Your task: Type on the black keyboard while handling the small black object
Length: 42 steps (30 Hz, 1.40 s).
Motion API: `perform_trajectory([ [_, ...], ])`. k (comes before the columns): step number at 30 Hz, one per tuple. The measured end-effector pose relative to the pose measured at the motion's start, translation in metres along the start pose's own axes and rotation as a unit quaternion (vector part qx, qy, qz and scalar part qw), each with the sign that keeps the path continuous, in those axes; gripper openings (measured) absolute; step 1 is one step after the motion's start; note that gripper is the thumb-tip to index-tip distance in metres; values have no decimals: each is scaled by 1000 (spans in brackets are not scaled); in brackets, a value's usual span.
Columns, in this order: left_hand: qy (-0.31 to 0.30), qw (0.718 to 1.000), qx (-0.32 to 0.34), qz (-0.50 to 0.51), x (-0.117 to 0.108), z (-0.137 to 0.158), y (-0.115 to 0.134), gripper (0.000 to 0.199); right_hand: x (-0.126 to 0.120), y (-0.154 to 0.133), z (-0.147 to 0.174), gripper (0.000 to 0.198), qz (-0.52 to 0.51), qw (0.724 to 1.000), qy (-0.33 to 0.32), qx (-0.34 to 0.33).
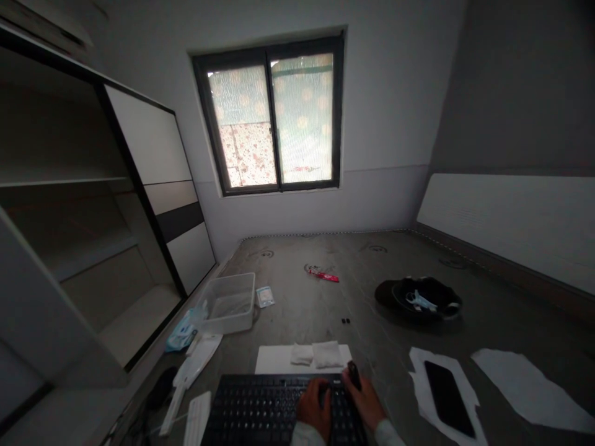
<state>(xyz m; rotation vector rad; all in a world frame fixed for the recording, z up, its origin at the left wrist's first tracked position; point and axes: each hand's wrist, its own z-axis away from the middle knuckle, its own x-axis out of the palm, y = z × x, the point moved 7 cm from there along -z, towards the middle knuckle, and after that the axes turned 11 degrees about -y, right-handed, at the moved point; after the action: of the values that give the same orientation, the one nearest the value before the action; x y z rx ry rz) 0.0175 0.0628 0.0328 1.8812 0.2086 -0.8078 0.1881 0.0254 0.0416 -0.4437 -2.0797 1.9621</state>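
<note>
Keyboard point(253, 406) lies on the bed point(297, 297), in front of the person. Left hand point(313, 406): fingers curled down onto the keys; whether they pinch anything cannot be told. Right hand point(367, 399) grips a dark tool point(354, 373) at the keyboard's far right corner. Progress, judged: work under way, not finished. Two black bits point(345, 321) lie apart beyond; their origin is unclear. Any missing keys: too dim to tell.

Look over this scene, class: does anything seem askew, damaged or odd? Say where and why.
The black cap lies upturned at right, a crumpled blue item inside it. Near it, the paper under the phone has ragged edges, as if torn.
</note>
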Motion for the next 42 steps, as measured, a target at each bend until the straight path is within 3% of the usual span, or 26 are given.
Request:
perform_trajectory([
  [3, 5, 1000, 5, 14, -1, 0, 2, 26, 13, -1, 4, 31, 74, 994, -79, -3],
  [7, 17, 999, 26, 24, 1, 0, 0, 32, 29, 7, 7, 24, 107, 988, -109, -1],
  [12, 37, 998, 47, 24, 3, -1, -10, 36, 34, 17, 4, 23, 121, 987, -105, -3],
  [19, -32, 999, 19, 1, -1, -1, 0, 25, 24, 8, 6, 27, 149, 986, -79, 15],
  [28, -48, 999, 15, -3, 0, -1, 5, 24, 18, 15, 12, 35, 171, 981, -78, 57],
  [42, -32, 998, 47, -25, -1, 0, 7, 24, 14, 14, 5, 37, 194, 975, -97, 56],
])
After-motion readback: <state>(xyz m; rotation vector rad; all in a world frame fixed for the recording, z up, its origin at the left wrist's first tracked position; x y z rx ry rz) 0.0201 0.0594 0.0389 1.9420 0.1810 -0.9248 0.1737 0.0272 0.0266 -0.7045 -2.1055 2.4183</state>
